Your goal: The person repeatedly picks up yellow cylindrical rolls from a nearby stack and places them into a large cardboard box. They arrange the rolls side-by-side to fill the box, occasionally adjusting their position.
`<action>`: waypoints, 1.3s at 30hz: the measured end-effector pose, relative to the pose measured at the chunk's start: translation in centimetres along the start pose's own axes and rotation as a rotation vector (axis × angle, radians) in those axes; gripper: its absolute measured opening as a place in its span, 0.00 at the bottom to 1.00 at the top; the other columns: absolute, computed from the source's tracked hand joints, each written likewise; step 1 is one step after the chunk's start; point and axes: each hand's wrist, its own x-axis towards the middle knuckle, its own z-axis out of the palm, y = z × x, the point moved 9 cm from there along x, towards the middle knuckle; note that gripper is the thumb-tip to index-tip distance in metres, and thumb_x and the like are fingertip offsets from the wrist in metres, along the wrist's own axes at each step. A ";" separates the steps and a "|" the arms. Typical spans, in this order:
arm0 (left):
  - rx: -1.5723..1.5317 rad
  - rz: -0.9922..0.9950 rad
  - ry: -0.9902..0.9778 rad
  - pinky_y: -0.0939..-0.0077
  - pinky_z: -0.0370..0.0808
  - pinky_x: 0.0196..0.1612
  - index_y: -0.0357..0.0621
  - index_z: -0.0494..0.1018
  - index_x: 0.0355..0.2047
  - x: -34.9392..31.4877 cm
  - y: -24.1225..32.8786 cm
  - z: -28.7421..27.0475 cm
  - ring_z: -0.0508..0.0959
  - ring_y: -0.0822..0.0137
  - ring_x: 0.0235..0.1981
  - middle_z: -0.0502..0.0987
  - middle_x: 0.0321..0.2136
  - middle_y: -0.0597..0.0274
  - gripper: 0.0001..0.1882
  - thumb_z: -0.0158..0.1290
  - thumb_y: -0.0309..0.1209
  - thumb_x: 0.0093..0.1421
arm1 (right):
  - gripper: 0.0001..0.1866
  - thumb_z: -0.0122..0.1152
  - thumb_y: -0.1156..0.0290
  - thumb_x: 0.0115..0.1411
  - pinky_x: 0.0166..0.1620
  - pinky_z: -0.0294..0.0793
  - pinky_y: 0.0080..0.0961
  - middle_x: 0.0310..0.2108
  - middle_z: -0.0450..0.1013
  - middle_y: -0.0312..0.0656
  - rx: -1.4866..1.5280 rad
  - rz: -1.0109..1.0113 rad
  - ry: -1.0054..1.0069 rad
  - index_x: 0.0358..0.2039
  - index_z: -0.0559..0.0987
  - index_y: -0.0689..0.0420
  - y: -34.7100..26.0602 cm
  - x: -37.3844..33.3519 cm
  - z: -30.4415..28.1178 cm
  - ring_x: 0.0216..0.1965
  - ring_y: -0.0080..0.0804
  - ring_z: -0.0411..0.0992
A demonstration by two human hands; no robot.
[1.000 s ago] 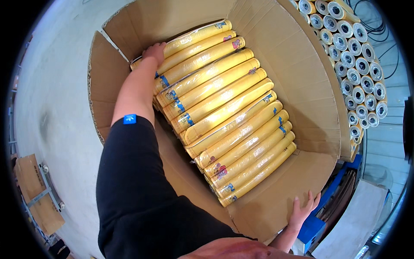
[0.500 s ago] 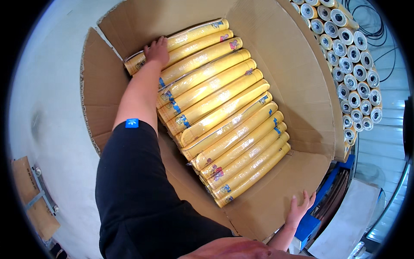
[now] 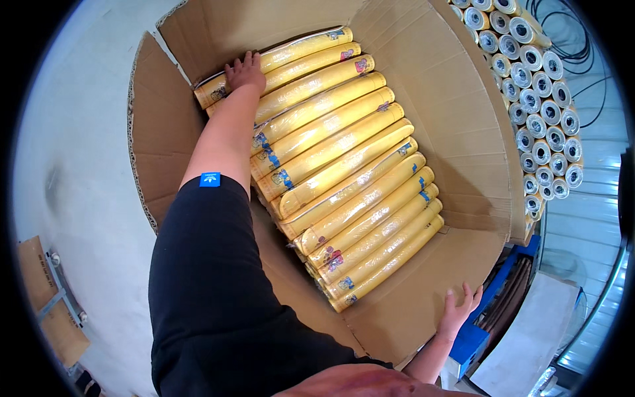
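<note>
A large cardboard box [image 3: 456, 119] holds a row of yellow rolls [image 3: 331, 149] in clear plastic wrap, lying side by side on a slant. Blue and pink figures are printed near their ends. My left hand [image 3: 246, 73] rests on the farthest rolls, by the box's far left corner, fingers spread and palm down. Beneath it, parts of those rolls are hidden. At the near right wall of the box, my right hand [image 3: 458, 311] is open with fingers apart and holds nothing. Whether it touches the cardboard edge I cannot tell.
Beyond the box's right wall, a stack of similar rolls [image 3: 542, 86] shows its round ends. Black cables [image 3: 572, 40] lie behind it. A blue frame [image 3: 473, 344] and a white panel [image 3: 529, 337] stand at the near right. Another carton [image 3: 49, 298] lies at far left.
My left hand has slid slightly right and its fingers have spread more on the far rolls. The right hand has barely moved. The view has shifted a little.
</note>
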 end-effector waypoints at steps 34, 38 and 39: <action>0.265 0.321 -0.416 0.59 0.74 0.44 0.42 0.79 0.36 -8.7 -3.9 -12.4 0.77 0.51 0.43 0.77 0.43 0.51 0.16 0.46 0.29 0.50 | 0.24 0.66 0.75 0.46 0.61 0.57 0.35 0.63 0.45 0.51 0.424 -0.007 0.116 0.46 0.73 0.62 1.8 -0.5 -1.0 0.62 0.48 0.51; 0.231 0.422 -0.119 0.54 0.68 0.51 0.46 0.76 0.43 -20.5 -2.5 -21.2 0.75 0.53 0.48 0.76 0.46 0.53 0.19 0.48 0.34 0.51 | 0.24 0.66 0.72 0.47 0.63 0.54 0.35 0.64 0.45 0.51 0.449 0.007 0.165 0.46 0.73 0.62 4.6 -0.6 -0.4 0.64 0.47 0.49; 0.254 0.408 -0.071 0.51 0.63 0.54 0.47 0.74 0.46 -23.4 -3.7 -22.9 0.74 0.56 0.50 0.76 0.46 0.55 0.21 0.49 0.36 0.51 | 0.24 0.66 0.71 0.48 0.63 0.53 0.35 0.64 0.45 0.51 0.511 0.008 0.151 0.46 0.73 0.63 4.6 -0.6 -0.3 0.64 0.46 0.49</action>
